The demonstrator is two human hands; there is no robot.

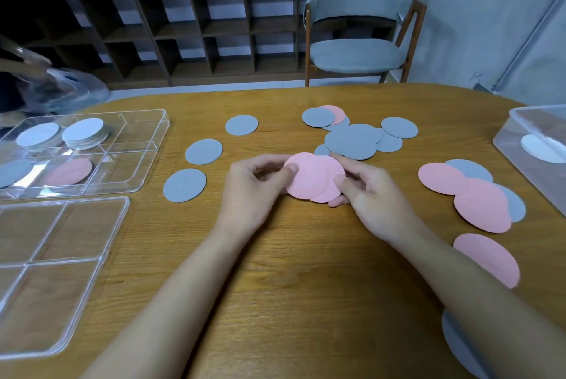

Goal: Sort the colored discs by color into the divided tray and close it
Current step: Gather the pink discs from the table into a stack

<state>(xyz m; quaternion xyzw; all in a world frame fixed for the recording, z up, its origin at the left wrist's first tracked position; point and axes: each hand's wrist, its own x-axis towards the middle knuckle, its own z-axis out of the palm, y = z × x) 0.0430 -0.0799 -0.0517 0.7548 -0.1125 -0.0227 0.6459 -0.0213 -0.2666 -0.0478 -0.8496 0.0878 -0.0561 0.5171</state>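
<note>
Both hands hold a small stack of pink discs point(312, 175) just above the table's middle. My left hand point(254, 185) pinches its left edge and my right hand point(367, 191) grips its right edge. The clear divided tray point(147, 164) sits at the far left with white discs point(82, 130) in its back compartments, a grey disc point(13, 171) and a pink disc point(70, 171) in front ones. Its clear lid point(116, 225) lies in front of it. Loose grey discs point(352, 139) and pink discs point(481, 204) are scattered across the table.
A second clear container point(514, 133) holding a white disc stands at the right edge. A grey chair point(355, 53) and a dark shelf unit point(199, 26) stand beyond the wooden table point(275, 271). A plastic bag point(70, 87) lies at far left.
</note>
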